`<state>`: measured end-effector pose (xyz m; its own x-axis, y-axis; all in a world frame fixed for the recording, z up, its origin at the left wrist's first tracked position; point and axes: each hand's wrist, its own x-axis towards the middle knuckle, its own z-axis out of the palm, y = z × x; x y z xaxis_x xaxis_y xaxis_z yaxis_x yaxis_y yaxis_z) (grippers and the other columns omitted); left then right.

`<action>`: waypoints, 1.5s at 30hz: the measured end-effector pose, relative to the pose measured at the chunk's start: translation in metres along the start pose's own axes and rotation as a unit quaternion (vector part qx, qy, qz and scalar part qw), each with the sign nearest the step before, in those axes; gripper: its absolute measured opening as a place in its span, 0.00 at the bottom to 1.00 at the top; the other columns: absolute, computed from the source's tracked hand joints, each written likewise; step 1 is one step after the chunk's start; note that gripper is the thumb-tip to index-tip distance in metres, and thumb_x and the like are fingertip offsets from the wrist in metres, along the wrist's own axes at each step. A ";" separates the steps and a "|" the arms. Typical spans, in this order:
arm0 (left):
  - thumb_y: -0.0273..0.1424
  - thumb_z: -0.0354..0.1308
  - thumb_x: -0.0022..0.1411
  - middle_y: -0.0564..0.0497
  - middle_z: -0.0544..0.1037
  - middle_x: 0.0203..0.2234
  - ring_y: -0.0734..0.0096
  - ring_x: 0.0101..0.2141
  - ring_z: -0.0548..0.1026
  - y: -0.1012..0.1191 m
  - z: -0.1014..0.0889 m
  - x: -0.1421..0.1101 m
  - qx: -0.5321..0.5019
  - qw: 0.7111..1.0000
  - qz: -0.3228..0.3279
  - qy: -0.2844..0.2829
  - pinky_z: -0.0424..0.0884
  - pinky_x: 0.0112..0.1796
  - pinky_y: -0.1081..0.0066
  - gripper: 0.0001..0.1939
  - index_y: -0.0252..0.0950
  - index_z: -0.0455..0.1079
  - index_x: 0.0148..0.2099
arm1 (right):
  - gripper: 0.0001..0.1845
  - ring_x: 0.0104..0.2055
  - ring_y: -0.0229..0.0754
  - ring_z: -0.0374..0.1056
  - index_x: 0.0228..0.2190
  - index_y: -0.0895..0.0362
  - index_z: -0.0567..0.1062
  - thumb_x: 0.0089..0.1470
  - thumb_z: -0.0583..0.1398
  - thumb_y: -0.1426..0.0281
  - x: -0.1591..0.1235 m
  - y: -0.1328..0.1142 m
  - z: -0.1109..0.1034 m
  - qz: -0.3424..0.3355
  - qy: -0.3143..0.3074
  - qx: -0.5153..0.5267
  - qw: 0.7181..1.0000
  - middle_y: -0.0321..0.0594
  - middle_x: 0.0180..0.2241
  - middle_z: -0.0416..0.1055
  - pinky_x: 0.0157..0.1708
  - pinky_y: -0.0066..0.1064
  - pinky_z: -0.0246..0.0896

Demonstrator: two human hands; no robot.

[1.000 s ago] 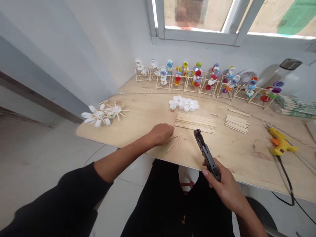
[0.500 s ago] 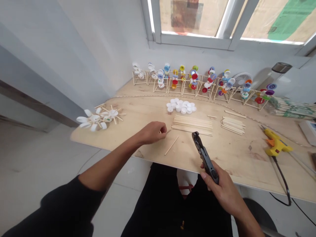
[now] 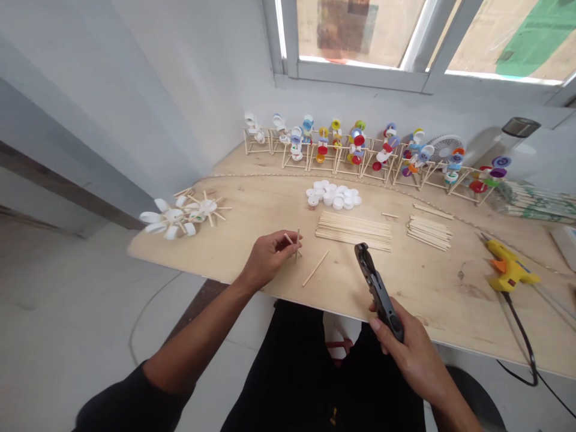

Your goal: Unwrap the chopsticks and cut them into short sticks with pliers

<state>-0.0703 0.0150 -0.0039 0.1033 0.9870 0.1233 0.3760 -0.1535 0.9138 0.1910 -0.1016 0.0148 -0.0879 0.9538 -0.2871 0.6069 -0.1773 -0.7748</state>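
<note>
**Moved since the earlier frame?**
Left hand [image 3: 269,259] has been drawn back toward the front edge of the desk [image 3: 252,210], and two short wooden sticks [image 3: 294,244] are now pinched in its fingers, one upright and one slanted.

**And the hands?**
They are held well apart. Black-handled pliers [image 3: 377,288] are clamped in the right hand [image 3: 411,354], with the jaws pointed up and away, just past the desk's front edge.

**What is laid nearest?**
A loose stick [image 3: 315,268] is placed on the desk between the hands. A bundle of long sticks [image 3: 353,231] is laid beyond the pliers.

**Further back?**
White bottle caps [image 3: 332,195] are heaped behind that bundle. A row of stick frames with colored caps [image 3: 355,150] is lined along the back edge, and a white cap pinwheel [image 3: 173,215] is set at the left end. A yellow glue gun [image 3: 508,270] is placed near the right edge.
</note>
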 end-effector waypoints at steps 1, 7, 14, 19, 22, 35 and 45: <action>0.34 0.56 0.54 0.50 0.77 0.32 0.70 0.34 0.75 0.000 0.000 -0.001 0.010 1.000 0.003 0.005 0.71 0.36 0.69 0.08 0.35 0.70 0.36 | 0.19 0.27 0.41 0.64 0.39 0.55 0.68 0.55 0.51 0.54 0.000 0.000 0.000 0.000 0.002 0.000 1.000 0.35 0.26 0.67 0.29 0.30 0.58; 0.35 0.53 0.57 0.52 0.74 0.28 0.72 0.30 0.73 -0.001 0.001 -0.001 0.066 0.997 0.029 0.006 0.69 0.33 0.72 0.07 0.37 0.63 0.33 | 0.20 0.28 0.42 0.65 0.38 0.56 0.69 0.55 0.51 0.54 0.000 -0.001 -0.001 -0.002 -0.003 -0.011 1.000 0.35 0.26 0.67 0.28 0.30 0.59; 0.32 0.50 0.57 0.54 0.71 0.26 0.74 0.27 0.70 0.004 0.003 0.004 0.181 0.982 0.045 0.007 0.67 0.31 0.73 0.03 0.38 0.59 0.33 | 0.19 0.27 0.41 0.65 0.38 0.56 0.70 0.54 0.52 0.55 -0.001 -0.003 -0.001 -0.007 0.007 -0.001 1.000 0.35 0.25 0.67 0.28 0.30 0.60; 0.29 0.50 0.55 0.55 0.70 0.25 0.72 0.27 0.71 0.006 0.004 0.003 0.195 0.980 0.048 -0.006 0.68 0.32 0.72 0.03 0.39 0.58 0.34 | 0.19 0.26 0.41 0.65 0.38 0.56 0.70 0.54 0.52 0.55 0.002 0.000 0.000 -0.008 0.002 -0.005 1.000 0.35 0.24 0.67 0.28 0.30 0.59; 0.28 0.50 0.54 0.55 0.70 0.25 0.73 0.27 0.71 0.005 0.003 0.004 0.195 0.980 0.049 -0.014 0.67 0.32 0.72 0.03 0.39 0.57 0.33 | 0.19 0.26 0.41 0.65 0.38 0.56 0.70 0.54 0.52 0.55 0.002 0.000 0.000 -0.009 0.004 -0.005 1.000 0.35 0.24 0.67 0.27 0.30 0.59; 0.29 0.50 0.54 0.56 0.69 0.23 0.75 0.25 0.67 0.005 -0.001 0.007 0.173 0.983 0.052 -0.034 0.65 0.30 0.73 0.03 0.38 0.59 0.28 | 0.18 0.25 0.41 0.65 0.38 0.56 0.70 0.54 0.53 0.56 -0.002 -0.005 0.001 -0.015 0.026 0.010 1.000 0.35 0.24 0.68 0.27 0.30 0.60; 0.29 0.48 0.57 0.54 0.70 0.23 0.74 0.25 0.68 0.000 -0.001 0.005 0.186 0.979 0.069 -0.044 0.65 0.30 0.74 0.04 0.37 0.61 0.29 | 0.20 0.24 0.41 0.64 0.38 0.55 0.69 0.54 0.52 0.54 0.000 0.007 0.004 -0.012 0.014 -0.004 1.000 0.35 0.23 0.66 0.26 0.29 0.59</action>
<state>-0.0710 0.0199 -0.0025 0.2499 0.9500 0.1871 0.6603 -0.3085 0.6847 0.1920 -0.1039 0.0075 -0.0813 0.9641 -0.2526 0.6107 -0.1521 -0.7771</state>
